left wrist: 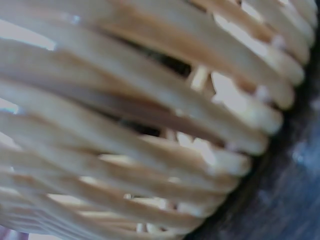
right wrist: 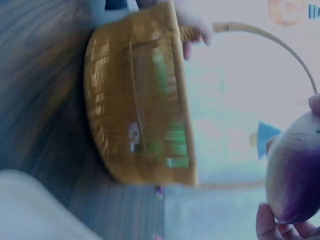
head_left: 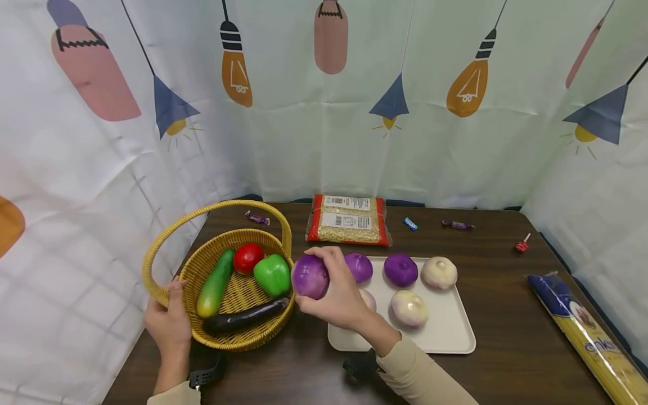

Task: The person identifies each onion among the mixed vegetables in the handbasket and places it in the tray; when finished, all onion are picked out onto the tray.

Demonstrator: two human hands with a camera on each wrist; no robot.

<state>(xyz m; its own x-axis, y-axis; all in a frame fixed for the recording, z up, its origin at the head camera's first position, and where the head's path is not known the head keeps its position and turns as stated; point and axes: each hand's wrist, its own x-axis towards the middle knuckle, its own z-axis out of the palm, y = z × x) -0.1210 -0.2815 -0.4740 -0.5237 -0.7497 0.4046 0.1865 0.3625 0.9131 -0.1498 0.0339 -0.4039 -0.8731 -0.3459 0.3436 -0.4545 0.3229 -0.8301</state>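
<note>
My right hand holds a purple-and-white turnip between fingers and thumb, at the right rim of a wicker basket. Seen from the right wrist, this turnip is raised beside the basket. With my left hand I grip the left foot of the basket's handle. Inside the basket lie a cucumber, a red tomato, a green bell pepper and an eggplant. Blurred basket weave fills the left wrist view.
A white tray at right bears several purple and whitish turnips. Behind it lies a bag of grain. Small candies and a lollipop lie along the back; a pasta packet is at the right edge.
</note>
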